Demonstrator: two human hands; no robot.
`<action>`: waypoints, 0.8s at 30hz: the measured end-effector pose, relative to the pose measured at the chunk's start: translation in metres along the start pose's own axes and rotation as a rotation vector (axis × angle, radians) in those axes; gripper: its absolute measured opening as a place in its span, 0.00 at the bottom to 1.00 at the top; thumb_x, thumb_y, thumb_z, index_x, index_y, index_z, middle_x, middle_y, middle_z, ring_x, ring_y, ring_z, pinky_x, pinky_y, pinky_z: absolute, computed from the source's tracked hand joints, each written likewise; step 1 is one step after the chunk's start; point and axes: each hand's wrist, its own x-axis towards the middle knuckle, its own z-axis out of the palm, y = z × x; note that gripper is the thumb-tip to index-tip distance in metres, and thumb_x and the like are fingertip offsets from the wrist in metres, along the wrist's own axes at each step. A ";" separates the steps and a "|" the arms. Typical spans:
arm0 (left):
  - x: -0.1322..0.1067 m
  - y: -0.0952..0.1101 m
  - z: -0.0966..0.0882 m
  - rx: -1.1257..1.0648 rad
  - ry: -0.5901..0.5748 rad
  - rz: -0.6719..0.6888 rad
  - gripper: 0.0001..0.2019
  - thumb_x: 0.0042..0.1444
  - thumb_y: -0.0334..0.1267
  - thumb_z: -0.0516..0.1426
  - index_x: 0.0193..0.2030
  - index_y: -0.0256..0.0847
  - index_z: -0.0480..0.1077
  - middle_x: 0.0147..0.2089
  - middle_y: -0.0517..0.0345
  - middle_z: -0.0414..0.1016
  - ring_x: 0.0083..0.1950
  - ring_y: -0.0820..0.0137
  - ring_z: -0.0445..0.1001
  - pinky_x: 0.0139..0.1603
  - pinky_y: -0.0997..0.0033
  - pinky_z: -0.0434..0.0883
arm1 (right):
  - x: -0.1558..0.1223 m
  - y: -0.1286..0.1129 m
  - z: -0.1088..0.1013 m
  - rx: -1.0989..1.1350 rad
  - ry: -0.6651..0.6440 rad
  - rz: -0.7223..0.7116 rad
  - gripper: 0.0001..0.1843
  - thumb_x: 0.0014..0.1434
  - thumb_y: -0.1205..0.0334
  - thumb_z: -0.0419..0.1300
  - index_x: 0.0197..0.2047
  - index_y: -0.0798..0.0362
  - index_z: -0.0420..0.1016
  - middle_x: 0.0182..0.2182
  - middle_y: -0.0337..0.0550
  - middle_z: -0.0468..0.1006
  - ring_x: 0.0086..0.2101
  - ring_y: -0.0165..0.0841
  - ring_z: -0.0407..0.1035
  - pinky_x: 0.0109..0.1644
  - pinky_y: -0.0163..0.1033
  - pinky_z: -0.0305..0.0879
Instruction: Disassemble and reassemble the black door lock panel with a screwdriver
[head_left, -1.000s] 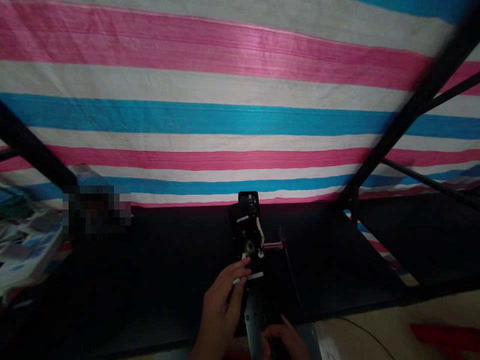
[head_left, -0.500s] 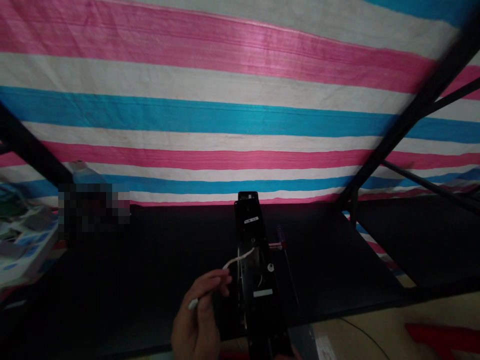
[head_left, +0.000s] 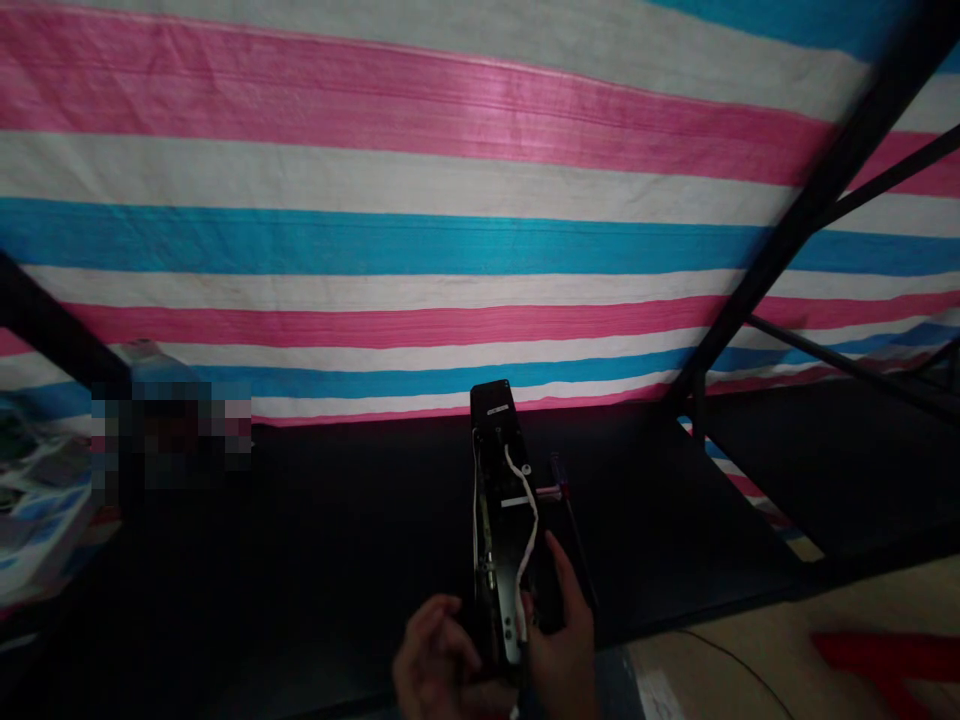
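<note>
A long black device housing [head_left: 489,408] points away from me, its lower end between my hands. Along its top runs a white sleeved cable [head_left: 532,528], from a spot near the middle down to a metal plate [head_left: 512,610]. My right hand [head_left: 566,645] grips the lower right side, thumb by the cable and index finger stretched along the edge. At the lower left side, my left hand [head_left: 439,655] has curled, slightly blurred fingers; what they hold, if anything, is hidden. A screwdriver [head_left: 556,470] lies just right of the housing.
The housing lies over a black tabletop [head_left: 337,540]. Striped sheeting [head_left: 375,240] hangs behind it, with a dark metal frame post [head_left: 780,240] at the right. White and blue packaging [head_left: 45,530] sits at far left. A red object [head_left: 885,650] is on the floor.
My left hand has let go of the raised white cable and moved right and down. The cable now lies along the housing, which has shifted and tilted. My right hand has come up into view.
</note>
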 end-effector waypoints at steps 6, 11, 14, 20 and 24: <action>0.063 -0.002 0.019 0.171 -0.163 0.017 0.27 0.62 0.57 0.54 0.59 0.39 0.68 0.61 0.42 0.73 0.63 0.54 0.71 0.64 0.48 0.67 | -0.023 0.024 0.013 -0.135 0.071 -0.096 0.33 0.62 0.60 0.59 0.69 0.57 0.63 0.56 0.55 0.77 0.53 0.44 0.74 0.53 0.44 0.74; 0.073 0.003 0.046 0.046 -0.259 -0.009 0.24 0.63 0.51 0.55 0.61 0.40 0.67 0.50 0.47 0.79 0.51 0.58 0.80 0.52 0.58 0.76 | -0.014 0.030 0.010 -0.180 0.038 -0.180 0.34 0.62 0.62 0.59 0.70 0.50 0.61 0.50 0.52 0.76 0.49 0.44 0.74 0.51 0.48 0.74; 0.075 0.005 0.052 0.068 -0.211 -0.012 0.24 0.62 0.51 0.56 0.59 0.39 0.67 0.40 0.53 0.80 0.41 0.60 0.81 0.42 0.62 0.77 | -0.007 0.034 0.007 -0.159 0.007 -0.189 0.33 0.62 0.63 0.57 0.70 0.49 0.61 0.54 0.51 0.74 0.52 0.43 0.72 0.53 0.48 0.73; 0.074 0.004 0.048 0.156 -0.190 0.018 0.23 0.64 0.53 0.53 0.58 0.40 0.70 0.44 0.50 0.83 0.45 0.58 0.82 0.44 0.61 0.77 | -0.009 0.037 0.008 -0.129 -0.041 -0.175 0.31 0.63 0.61 0.57 0.69 0.49 0.62 0.56 0.52 0.71 0.53 0.44 0.72 0.54 0.49 0.73; 0.071 -0.002 0.047 0.160 -0.164 0.056 0.24 0.67 0.54 0.49 0.58 0.40 0.71 0.56 0.45 0.80 0.57 0.56 0.79 0.55 0.58 0.74 | -0.011 0.033 0.012 -0.158 -0.062 -0.169 0.32 0.63 0.62 0.58 0.70 0.50 0.60 0.61 0.54 0.67 0.59 0.47 0.68 0.58 0.52 0.71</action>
